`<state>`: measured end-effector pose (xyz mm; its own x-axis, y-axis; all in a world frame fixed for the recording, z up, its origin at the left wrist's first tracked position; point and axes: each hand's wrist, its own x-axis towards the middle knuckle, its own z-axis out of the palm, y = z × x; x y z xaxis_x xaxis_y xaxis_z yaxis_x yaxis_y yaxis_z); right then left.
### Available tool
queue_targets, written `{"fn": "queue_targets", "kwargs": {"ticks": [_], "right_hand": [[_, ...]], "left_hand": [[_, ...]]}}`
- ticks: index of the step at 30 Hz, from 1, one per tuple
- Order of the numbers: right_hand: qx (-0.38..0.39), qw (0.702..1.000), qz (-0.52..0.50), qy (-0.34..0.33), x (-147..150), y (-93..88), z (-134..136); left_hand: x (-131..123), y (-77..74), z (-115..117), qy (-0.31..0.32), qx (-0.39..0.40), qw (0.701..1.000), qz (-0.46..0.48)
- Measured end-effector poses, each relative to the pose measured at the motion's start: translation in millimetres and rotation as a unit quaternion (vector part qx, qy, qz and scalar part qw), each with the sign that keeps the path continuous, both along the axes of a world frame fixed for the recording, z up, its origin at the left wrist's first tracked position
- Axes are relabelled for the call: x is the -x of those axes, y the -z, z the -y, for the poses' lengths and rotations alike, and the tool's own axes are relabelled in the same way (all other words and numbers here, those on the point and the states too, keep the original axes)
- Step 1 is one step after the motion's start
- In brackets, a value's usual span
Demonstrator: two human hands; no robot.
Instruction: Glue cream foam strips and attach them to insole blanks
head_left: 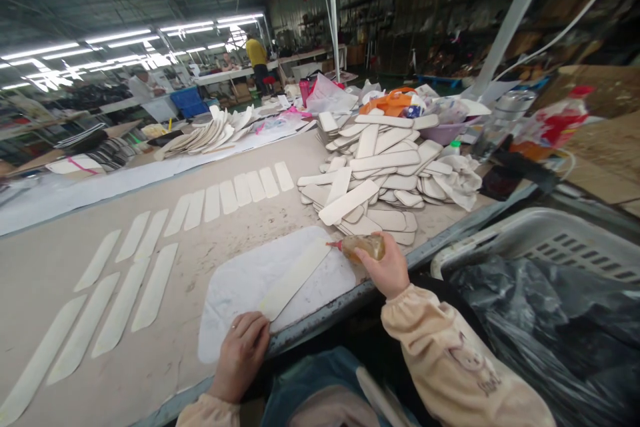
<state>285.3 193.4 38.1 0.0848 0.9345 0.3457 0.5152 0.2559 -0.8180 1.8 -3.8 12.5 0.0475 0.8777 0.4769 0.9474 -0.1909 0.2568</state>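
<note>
My right hand [387, 267] is wrapped round a squeeze bottle [364, 248] of amber liquid, probably glue. Its red nozzle points left, and the tip is at the far end of a long cream strip [297, 275] with rounded corners. That strip lies slantwise on a white sheet [225, 287] at the table's front edge. At the strip's near end is my left hand [244, 350], its fingers curled and gripping the end against the edge. Its fingertips are partly hidden.
Rows of similar strips [120, 307] lie flat on the table [200, 267] to the left. Beyond my right hand is a heap of dark-edged pieces [385, 160]. A grey basket [540, 230] with black plastic stands at right. A person in yellow [257, 57] stands far off.
</note>
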Motion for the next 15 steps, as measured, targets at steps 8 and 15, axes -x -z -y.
{"fn": "queue_targets", "kwargs": {"ticks": [8, 15], "right_hand": [[0.024, 0.998, -0.035, -0.049, -3, -8.8, 9], [0.078, 0.991, -0.101, -0.026, -6, -8.0, 8]], "left_hand": [[-7, -5.2, 7, -0.067, 0.020, 0.997, 0.040], [55, -53.6, 8, -0.195, 0.024, 0.974, -0.109]]}}
